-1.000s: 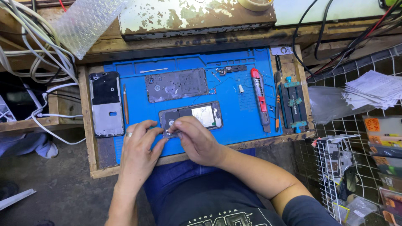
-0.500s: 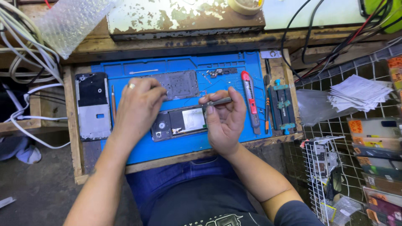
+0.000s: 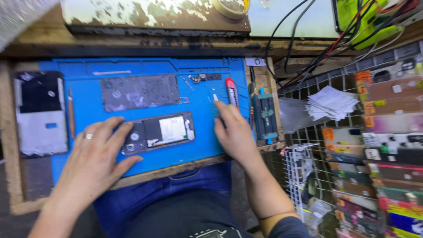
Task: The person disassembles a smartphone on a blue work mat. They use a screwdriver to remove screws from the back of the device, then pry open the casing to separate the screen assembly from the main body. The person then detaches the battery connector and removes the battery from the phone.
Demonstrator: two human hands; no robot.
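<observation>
Nearest the camera, at about six o'clock, blue trousers fill the gap below the bench edge. Just beyond, at eight o'clock, the left hand lies flat on the blue work mat, a ring on one finger, its fingers spread wide and holding nothing; their tips touch the left end of the opened phone. That phone lies face down near the middle of the mat, back cover off, its pale battery and dark boards exposed.

At four o'clock from the phone, the right hand rests on the mat's right part, fingers drawn narrow, the tips pinching a small white piece just beside the red utility knife.

Farther up, at twelve o'clock from the phone, a grey back panel lies flat on the mat. At nine o'clock a second phone frame sits off the mat's left edge, with a thin wooden stick between it and the left hand. At three o'clock a blue clamp fixture lies on the wooden rim, and beyond it a stack of white paper slips rests on a wire rack. Farthest, at twelve o'clock, a worn board and black cables cross the back.
</observation>
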